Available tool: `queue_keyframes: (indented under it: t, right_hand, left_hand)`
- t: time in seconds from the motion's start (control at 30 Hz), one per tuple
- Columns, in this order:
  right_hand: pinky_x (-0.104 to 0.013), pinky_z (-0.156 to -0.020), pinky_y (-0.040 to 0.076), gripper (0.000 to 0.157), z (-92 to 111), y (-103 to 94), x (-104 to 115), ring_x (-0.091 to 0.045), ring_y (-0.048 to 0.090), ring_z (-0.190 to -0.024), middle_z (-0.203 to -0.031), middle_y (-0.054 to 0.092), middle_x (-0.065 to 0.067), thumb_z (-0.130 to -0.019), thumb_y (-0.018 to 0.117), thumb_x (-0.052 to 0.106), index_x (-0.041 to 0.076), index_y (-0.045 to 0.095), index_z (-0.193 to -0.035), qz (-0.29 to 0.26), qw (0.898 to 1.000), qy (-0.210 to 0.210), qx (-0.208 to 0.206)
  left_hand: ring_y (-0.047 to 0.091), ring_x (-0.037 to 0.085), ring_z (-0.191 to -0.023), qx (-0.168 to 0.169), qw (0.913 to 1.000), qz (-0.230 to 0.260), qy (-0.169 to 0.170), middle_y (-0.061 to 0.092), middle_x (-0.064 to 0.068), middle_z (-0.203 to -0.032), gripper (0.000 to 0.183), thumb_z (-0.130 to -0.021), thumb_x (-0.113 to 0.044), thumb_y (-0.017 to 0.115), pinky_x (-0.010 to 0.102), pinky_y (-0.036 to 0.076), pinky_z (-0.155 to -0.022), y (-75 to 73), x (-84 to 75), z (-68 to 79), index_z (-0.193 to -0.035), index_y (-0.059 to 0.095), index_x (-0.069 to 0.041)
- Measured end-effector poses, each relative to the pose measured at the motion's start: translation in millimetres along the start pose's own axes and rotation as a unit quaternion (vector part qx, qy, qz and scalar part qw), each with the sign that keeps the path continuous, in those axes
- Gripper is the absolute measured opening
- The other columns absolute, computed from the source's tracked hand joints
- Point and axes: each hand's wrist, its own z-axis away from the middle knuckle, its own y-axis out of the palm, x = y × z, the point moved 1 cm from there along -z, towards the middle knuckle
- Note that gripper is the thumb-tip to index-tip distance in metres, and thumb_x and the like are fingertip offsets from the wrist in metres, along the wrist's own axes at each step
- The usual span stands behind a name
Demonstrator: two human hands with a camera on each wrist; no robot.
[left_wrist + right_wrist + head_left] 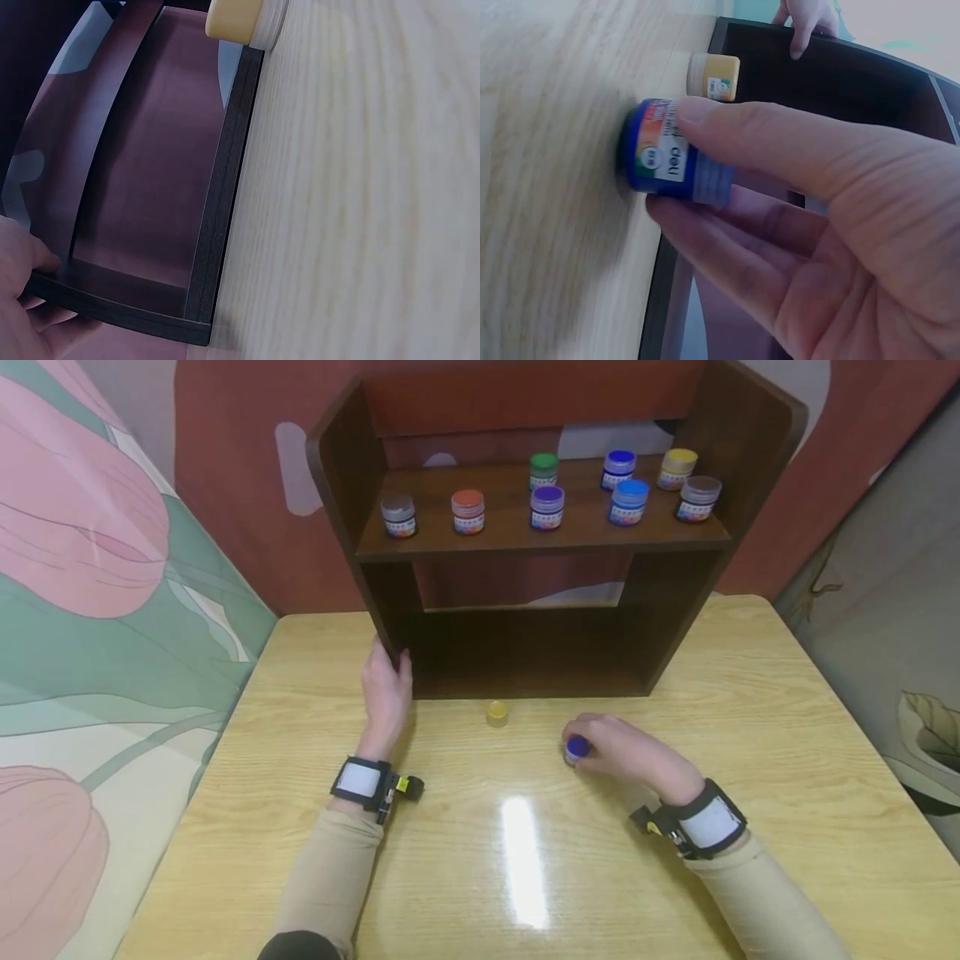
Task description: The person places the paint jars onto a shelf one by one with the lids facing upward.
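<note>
My left hand (386, 697) grips the lower left side panel of a dark brown wooden shelf (540, 550), thumb on the inner face and fingers outside. A small paint jar (660, 154) with dark blue paint, a blue lid and a printed label is pinched between the thumb and fingers of my right hand (630, 750). That jar is upright at the tabletop in front of the shelf; whether its base touches the wood I cannot tell. To its left, close to the shelf's front edge, a yellow-lidded paint jar (497, 713) stands on the table.
On the upper board stand several more paint jars, among them orange (468, 512), purple (547, 508), green (543, 472), light blue (628, 502) and yellow (677, 469). The shelf stands toward the back of the light wooden table (450, 860), before a patterned wall (247, 485).
</note>
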Motion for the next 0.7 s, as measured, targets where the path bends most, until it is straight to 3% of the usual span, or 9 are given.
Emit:
queue_keyframes:
  t: [0.23,0.7]
  right_hand:
    - [-0.043,-0.090,0.059,0.036,1,-7.7,-5,-0.025,0.069,-0.101,-0.109,0.073,-0.011,-0.082,0.081,0.010,0.000,0.068,-0.114,-0.009,0.999,0.002,-0.051]
    - [-0.037,-0.083,0.062,0.033,2,-18.1,-6,-0.025,0.072,-0.097,-0.103,0.073,-0.009,-0.086,0.078,0.013,0.001,0.069,-0.115,-0.038,0.997,0.006,-0.073]
  left_hand:
    - [0.066,0.042,-0.111,0.002,1.0000,0.003,0.000,0.068,0.025,-0.118,0.033,-0.097,-0.010,0.061,0.052,0.054,-0.094,0.8,0.6,0.0,-0.126,0.054,0.003]
    - [0.066,0.042,-0.110,-0.002,1.0000,0.000,0.000,0.068,0.025,-0.117,0.033,-0.096,-0.010,0.062,0.054,0.054,-0.092,0.8,1.4,0.2,-0.126,0.055,0.002]
